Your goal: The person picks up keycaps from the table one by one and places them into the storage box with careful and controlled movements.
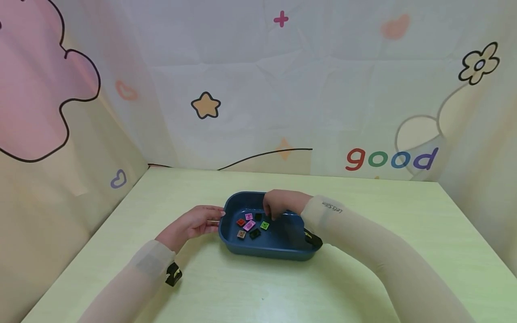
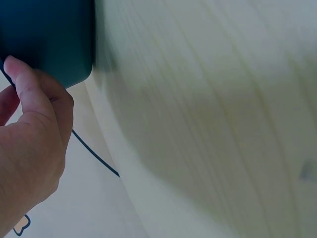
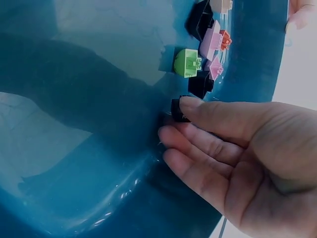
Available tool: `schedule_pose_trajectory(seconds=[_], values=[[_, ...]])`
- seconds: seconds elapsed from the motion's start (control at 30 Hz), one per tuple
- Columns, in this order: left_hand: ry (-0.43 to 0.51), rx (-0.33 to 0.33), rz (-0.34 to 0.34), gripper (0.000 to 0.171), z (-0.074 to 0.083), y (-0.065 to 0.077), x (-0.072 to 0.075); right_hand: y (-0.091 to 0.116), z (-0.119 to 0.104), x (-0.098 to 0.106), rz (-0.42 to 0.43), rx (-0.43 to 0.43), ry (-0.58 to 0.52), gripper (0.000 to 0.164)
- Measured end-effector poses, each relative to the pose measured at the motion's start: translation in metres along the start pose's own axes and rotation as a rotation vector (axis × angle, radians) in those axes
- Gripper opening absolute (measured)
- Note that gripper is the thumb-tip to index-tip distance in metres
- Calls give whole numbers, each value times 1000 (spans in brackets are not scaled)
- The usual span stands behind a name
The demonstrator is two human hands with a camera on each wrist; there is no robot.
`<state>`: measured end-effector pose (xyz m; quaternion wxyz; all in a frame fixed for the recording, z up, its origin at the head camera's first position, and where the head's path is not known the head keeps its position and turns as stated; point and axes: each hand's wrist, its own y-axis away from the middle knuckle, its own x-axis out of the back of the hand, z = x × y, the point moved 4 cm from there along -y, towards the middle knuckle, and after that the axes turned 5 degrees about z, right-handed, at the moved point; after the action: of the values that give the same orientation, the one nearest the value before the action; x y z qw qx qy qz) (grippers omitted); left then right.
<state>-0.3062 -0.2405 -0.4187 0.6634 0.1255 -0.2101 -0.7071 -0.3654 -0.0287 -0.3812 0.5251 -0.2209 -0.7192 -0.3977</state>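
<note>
A dark blue plastic basin (image 1: 282, 240) sits on the table. My left hand (image 1: 199, 220) grips its left rim; the left wrist view shows the fingers (image 2: 29, 89) bent at the basin's edge. My right hand (image 1: 278, 202) reaches over the far side into the basin. In the right wrist view its thumb and fingers pinch a black keycap (image 3: 177, 110) near the floor. Beside it lie a green keycap (image 3: 187, 63), a black one (image 3: 200, 84), and others in pink (image 1: 249, 225), red (image 1: 241, 222), beige (image 1: 241, 234) and black (image 1: 255, 233), several with stems showing.
The pale yellow-green table (image 1: 226, 287) extends around the basin. A printed cloth backdrop (image 1: 250, 130) hangs behind and along both sides. Small black devices hang at both wrists, the right one (image 1: 313, 238) over the basin's right end.
</note>
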Motion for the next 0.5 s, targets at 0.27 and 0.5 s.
schedule_pose_trajectory(seconds=[0.27, 0.5], values=[[-8, 0, 4, 46, 0, 0, 0, -1, -2, -2, -19, -25, -11, 12], [-6, 4, 14, 46, 0, 0, 0, -2, -4, -3, -28, -32, -2, 9]])
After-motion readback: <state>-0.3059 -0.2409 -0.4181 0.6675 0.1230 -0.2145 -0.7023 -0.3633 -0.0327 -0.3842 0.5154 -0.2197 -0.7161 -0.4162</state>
